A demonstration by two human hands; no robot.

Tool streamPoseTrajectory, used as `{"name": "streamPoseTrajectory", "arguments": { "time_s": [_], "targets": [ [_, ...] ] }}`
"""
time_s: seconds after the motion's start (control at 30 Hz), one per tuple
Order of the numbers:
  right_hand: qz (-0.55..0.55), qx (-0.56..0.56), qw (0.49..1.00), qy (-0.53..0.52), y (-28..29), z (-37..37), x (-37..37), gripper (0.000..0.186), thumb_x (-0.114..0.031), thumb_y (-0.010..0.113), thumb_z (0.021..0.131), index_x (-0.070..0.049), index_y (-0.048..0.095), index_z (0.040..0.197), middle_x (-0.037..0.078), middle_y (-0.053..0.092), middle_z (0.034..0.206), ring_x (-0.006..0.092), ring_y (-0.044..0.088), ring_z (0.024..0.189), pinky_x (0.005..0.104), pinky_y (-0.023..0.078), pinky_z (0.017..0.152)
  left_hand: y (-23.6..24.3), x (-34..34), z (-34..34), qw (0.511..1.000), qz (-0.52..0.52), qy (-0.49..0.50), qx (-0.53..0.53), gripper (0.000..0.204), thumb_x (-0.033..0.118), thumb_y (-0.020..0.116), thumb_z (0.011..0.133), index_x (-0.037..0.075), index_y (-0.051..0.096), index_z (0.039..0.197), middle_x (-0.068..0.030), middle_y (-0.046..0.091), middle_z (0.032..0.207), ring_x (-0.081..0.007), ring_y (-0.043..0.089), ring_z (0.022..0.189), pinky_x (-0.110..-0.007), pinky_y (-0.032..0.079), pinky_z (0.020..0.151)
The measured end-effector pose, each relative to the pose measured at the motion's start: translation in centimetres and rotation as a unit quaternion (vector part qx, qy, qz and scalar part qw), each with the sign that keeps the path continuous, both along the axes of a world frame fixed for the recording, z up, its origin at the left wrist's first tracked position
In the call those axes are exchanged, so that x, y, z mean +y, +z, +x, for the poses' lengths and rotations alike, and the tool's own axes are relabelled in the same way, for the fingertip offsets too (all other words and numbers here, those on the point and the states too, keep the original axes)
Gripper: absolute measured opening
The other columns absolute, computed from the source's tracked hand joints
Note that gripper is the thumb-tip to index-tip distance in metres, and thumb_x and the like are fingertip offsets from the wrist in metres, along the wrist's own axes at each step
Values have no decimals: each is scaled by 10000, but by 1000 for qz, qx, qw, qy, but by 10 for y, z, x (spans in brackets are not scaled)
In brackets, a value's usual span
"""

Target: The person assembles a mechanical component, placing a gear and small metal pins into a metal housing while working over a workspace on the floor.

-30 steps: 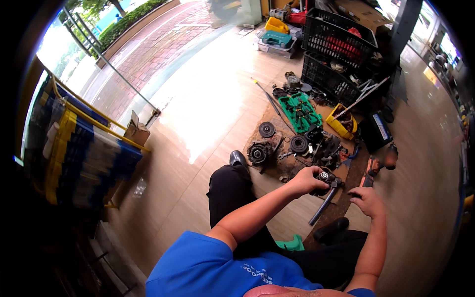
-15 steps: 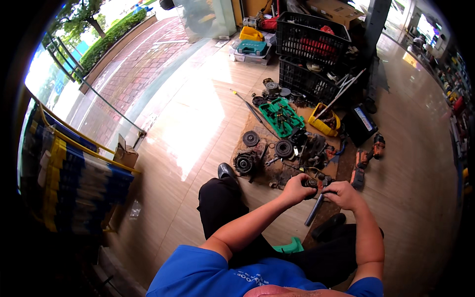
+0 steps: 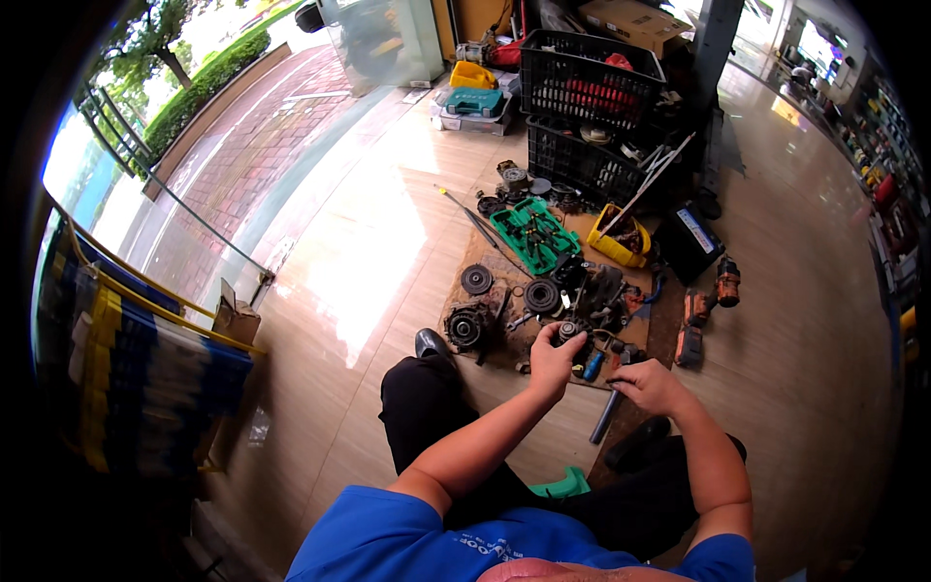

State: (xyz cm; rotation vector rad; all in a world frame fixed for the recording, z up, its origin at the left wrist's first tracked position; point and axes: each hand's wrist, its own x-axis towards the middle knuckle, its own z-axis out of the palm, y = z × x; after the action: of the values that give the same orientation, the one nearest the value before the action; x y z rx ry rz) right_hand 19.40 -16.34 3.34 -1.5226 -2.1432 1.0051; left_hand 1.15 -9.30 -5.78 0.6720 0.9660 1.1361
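My left hand (image 3: 553, 361) is closed around a small round metal part (image 3: 569, 331), whose ringed end shows past the thumb and fingers. It is held over the near edge of the parts-covered board. To its right, my right hand (image 3: 656, 387) is closed, fingertips pinched at the upper end of a grey tubular bar (image 3: 606, 419) that slants down toward my shoe. The fingers partly hide that end. Between the hands lies a blue cylindrical piece (image 3: 593, 366). A dark ribbed motor-like unit (image 3: 467, 328) and a black pulley wheel (image 3: 542, 296) lie beyond my left hand.
A green tool case (image 3: 535, 236) lies open at the far side, beside a yellow container (image 3: 619, 236). Black crates (image 3: 592, 87) are stacked behind. On the right are a black battery (image 3: 690, 241) and orange-black power tools (image 3: 692, 330). A yellow-framed rack (image 3: 145, 359) stands left.
My left hand has moved away from the right hand, up and left, with the round part. The blue piece now shows between them. My right hand stays at the bar's end.
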Motion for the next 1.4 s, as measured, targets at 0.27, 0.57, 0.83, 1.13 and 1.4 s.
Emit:
{"name": "streamPoseTrajectory", "arguments": {
  "time_s": [0.27,0.57,0.83,1.13,1.4],
  "targets": [
    [3,-18,999,-44,1,-1,3,181,-119,627,853,-62,675,1017,154,667,797,328,650,750,379,505,673,33,9,-21,973,-81,-9,-215,195,130,606,937,95,541,1118,-49,651,1030,-219,662,917,-467,572,796],
    [-44,14,998,-37,-18,6,5,316,-149,642,862,-24,609,1151,169,685,938,323,671,834,388,509,750,43,2,-17,968,-75,-48,-233,190,94,674,882,108,574,1043,-32,650,973,-181,660,875,-361,574,722],
    [-90,65,993,-32,-27,-4,6,372,-231,646,885,-33,582,1193,142,687,847,270,674,753,372,515,681,36,-16,-7,963,-46,-106,-244,214,55,643,884,74,545,1073,-76,645,1005,-222,653,911,-391,550,802],
    [-33,145,988,-31,-47,-6,3,228,-175,557,935,-15,627,1081,103,667,751,194,626,658,351,487,610,27,-15,-10,958,-36,-132,-251,218,63,648,886,52,548,1079,-83,636,1033,-217,634,950,-379,525,856],
    [-246,322,903,-146,-41,-13,3,244,-159,527,987,-68,634,1187,18,661,765,54,562,583,212,415,506,41,-14,-10,950,-32,-127,-284,229,179,568,942,40,559,1124,-117,660,1063,-294,654,971,-457,536,909]
  ]
}}
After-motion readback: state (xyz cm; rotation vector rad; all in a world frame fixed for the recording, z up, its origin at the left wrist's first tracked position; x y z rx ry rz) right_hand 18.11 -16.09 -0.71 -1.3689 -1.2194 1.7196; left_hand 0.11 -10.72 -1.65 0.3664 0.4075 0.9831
